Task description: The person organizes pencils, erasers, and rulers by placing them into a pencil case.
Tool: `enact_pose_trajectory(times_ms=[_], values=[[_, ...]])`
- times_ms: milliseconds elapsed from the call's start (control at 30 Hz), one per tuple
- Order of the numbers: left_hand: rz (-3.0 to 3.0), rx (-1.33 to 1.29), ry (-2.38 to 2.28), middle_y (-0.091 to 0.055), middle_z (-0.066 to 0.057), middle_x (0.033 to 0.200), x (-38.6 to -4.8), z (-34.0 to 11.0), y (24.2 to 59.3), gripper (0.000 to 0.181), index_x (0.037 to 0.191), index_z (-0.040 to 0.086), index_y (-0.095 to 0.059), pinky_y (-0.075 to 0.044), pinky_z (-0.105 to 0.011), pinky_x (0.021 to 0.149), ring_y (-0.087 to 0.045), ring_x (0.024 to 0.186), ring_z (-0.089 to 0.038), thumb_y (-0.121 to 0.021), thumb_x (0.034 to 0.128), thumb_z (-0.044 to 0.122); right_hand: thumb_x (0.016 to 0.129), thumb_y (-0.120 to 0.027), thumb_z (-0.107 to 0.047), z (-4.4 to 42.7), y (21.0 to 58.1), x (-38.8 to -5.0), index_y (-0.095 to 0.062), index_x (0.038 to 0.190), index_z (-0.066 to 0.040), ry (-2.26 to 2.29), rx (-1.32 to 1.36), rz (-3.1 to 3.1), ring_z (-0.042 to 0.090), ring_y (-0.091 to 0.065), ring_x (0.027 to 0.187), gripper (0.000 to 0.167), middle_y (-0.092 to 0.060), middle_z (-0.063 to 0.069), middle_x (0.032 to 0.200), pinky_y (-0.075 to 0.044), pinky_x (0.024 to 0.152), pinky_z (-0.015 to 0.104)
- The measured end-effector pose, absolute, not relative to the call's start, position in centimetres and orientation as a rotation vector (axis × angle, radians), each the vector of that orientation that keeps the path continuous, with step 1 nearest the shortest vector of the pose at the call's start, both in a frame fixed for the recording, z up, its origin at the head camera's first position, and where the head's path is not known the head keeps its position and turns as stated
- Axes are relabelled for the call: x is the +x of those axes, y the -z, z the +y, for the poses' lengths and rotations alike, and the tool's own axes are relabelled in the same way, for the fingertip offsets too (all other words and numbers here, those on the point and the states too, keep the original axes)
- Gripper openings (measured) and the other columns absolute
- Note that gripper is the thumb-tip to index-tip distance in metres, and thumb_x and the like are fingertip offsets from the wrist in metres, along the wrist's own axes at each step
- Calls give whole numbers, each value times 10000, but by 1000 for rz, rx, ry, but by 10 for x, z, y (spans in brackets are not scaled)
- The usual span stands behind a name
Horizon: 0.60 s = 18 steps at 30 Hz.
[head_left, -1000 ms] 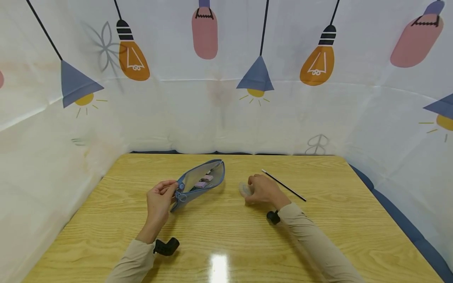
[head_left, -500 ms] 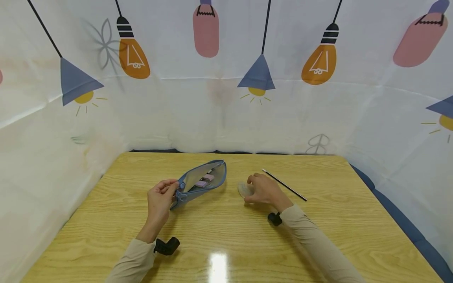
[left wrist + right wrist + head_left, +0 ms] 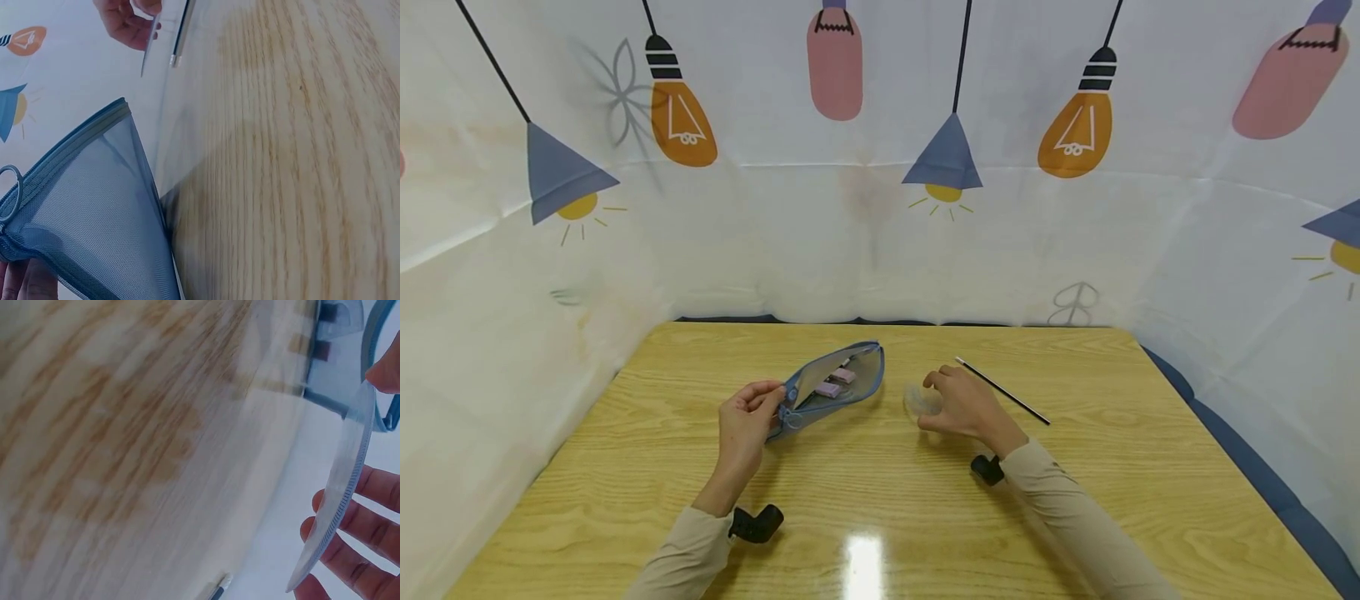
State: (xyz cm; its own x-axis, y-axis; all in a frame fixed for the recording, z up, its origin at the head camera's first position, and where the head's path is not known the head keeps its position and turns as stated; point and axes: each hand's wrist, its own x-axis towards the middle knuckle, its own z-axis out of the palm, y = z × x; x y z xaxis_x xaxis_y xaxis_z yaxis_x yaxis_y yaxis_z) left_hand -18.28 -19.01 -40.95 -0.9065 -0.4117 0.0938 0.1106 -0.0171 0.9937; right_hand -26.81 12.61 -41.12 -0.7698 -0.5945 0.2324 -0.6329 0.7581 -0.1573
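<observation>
My left hand (image 3: 745, 425) pinches the near end of a blue mesh zip pencil pouch (image 3: 820, 412), whose mouth gapes open. Inside lie two small pinkish-purple blocks (image 3: 828, 389), probably erasers, and a thin dark stick partly hidden by the pouch wall. To the right, my right hand (image 3: 964, 404) holds a clear protractor (image 3: 916, 402) just above the table. In the right wrist view, tick marks run along the curved edge of the protractor (image 3: 340, 500), which is seen nearly edge-on between thumb and fingers. The left wrist view shows the pouch's mesh side (image 3: 106, 206) and ring pull.
A black pencil (image 3: 1003, 390) with a pale end lies slantwise on the wooden table (image 3: 865, 492), just beyond my right hand. A white printed curtain (image 3: 850, 250) hangs behind the table and along both sides. Each wrist carries a small black camera.
The pouch and my left hand have shifted slightly to the right. My right hand stays nearly in place, with the protractor tilted a little differently. The pencil lies where it was.
</observation>
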Motion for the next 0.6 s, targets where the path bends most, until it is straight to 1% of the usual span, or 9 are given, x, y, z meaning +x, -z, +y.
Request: enact_pose_trajectory(times_ms=[300, 600], values=[[-1927, 284, 1982, -692, 34, 766, -183, -188, 411, 166, 1040, -60, -666, -521, -230, 570, -628, 656, -83, -655, 928, 63, 770, -673, -444, 129, 411, -263, -685, 1112, -88, -398, 991, -2714, 228, -597, 861, 493, -627, 71, 1011, -500, 720, 411], [-1951, 273, 1999, -697, -8, 804, -181, -185, 410, 180, 1047, -64, -659, -529, -237, 583, -631, 674, -87, -657, 932, 74, 762, -673, -396, 130, 410, -259, -688, 1113, -67, -485, 1003, -2651, 223, -585, 850, 481, -629, 99, 1007, -491, 719, 414]])
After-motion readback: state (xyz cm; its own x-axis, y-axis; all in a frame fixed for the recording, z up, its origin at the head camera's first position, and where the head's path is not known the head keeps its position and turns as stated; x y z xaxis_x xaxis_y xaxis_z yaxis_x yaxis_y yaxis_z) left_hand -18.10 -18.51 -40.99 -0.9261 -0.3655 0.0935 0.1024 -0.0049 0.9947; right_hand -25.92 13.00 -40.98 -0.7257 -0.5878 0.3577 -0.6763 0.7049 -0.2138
